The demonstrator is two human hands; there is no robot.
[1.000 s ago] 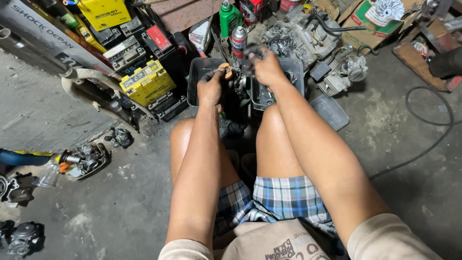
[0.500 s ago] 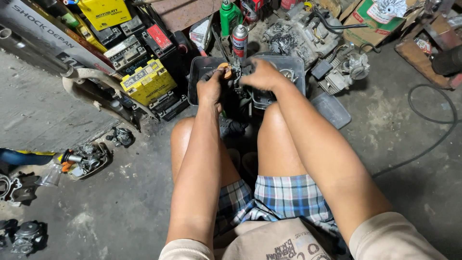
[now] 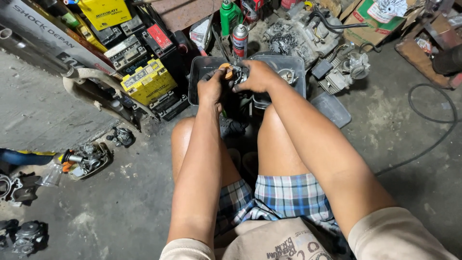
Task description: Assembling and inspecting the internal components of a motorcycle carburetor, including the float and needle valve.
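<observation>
Two hands meet over a dark plastic tray (image 3: 199,65) on the concrete floor (image 3: 120,207), seen from the head view, the only one.

Left hand (image 3: 211,89): fingers curled shut around the lower left of a small grimy metal part (image 3: 239,73); an orange piece (image 3: 225,71) shows just above the thumb, touching the part.

Right hand (image 3: 260,76): fingers wrapped over the part's right side, pressed closed on it. Both hands equally near; the part sits between them, above the knees, over the tray's near edge. Its long axis cannot be told, since the hands cover most of it.

Around: spray can (image 3: 240,41) upright just beyond the tray's far edge, green bottle (image 3: 230,17) behind it. Yellow battery (image 3: 148,81) left of the tray. Engine block (image 3: 301,31) at the far right. A black cable (image 3: 433,115) loops on the floor, well apart.
</observation>
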